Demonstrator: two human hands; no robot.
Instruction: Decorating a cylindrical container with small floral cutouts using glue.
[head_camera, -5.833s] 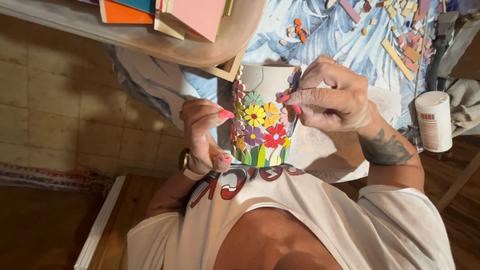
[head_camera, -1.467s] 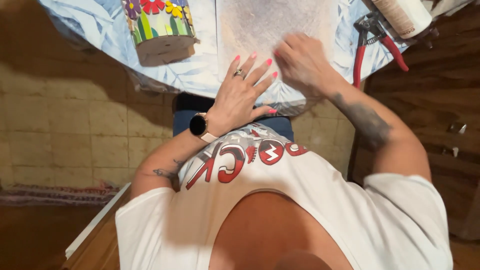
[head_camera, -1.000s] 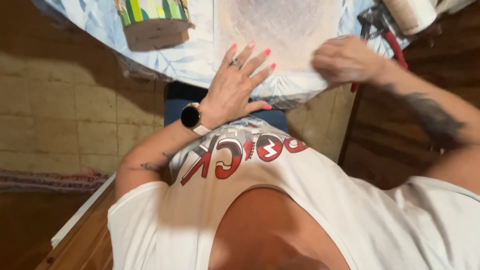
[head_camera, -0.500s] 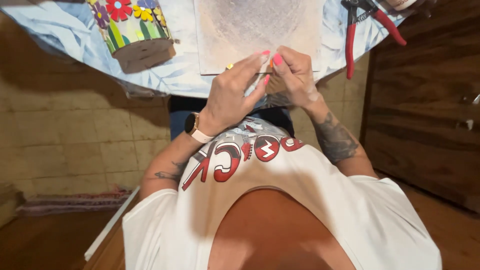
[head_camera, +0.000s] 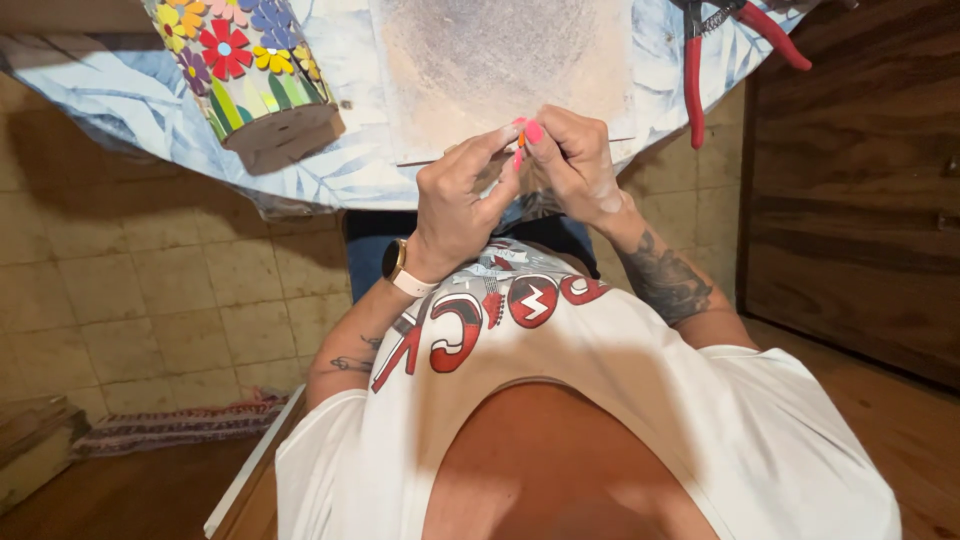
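Tiny orange piece (head_camera: 519, 143) sits pinched between my left hand (head_camera: 462, 200) and right hand (head_camera: 578, 165), both nearly closed. It looks light, hard and easy to drop, so I hold its edges softly.

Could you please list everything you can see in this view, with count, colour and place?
Mosaic pot: one, covered with multicoloured flowers, lying on its side at the table's left.
Mat: one, pale and dusty, centre of the table.
Pliers: one, red handles, table's right edge.
Tablecloth: one, pale blue leaf print, over the table.
Small piece: one, orange, pinched between both hands; too small to tell its kind.
Watch: one, pale strap, left wrist.
Rug: one, striped, on the floor at left.
Left hand: fingers on the small piece.
Right hand: fingers on the same piece.
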